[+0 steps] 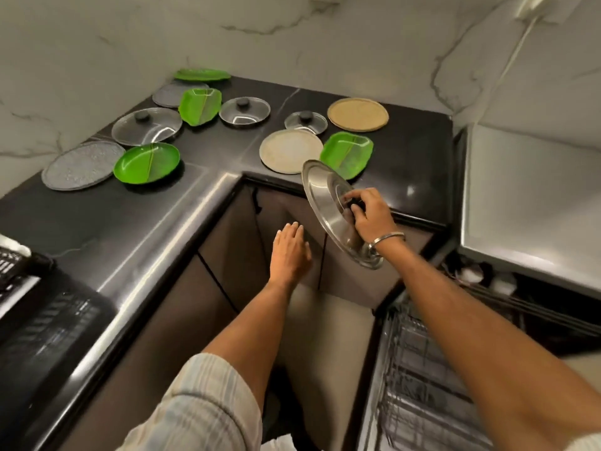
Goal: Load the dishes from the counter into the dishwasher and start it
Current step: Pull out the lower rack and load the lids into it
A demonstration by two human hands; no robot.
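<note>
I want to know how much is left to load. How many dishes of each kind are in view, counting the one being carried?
Green plates: 4
Glass lids on the counter: 3
Grey plates: 2
Tan or beige round plates: 2
Steel lid, held by the right hand: 1
Total: 12

Place: a home kitchen is shown.
Counter [136, 222]: a dark, polished L-shaped top is seen, fitted into a corner.
Walls: white marble-look cladding [97, 43] with grey veins is carried up behind the counter.
Cabinets: brown cupboard doors [227, 242] are set below the counter.
Dishes: green leaf-shaped plates [147, 163], glass pan lids [147, 126] and round flat plates [291, 151] are laid out on the counter.
Appliance: a dishwasher rack [422, 385] of wire is pulled out at lower right.
Power: a white cable [517, 47] is run down the wall.
</note>
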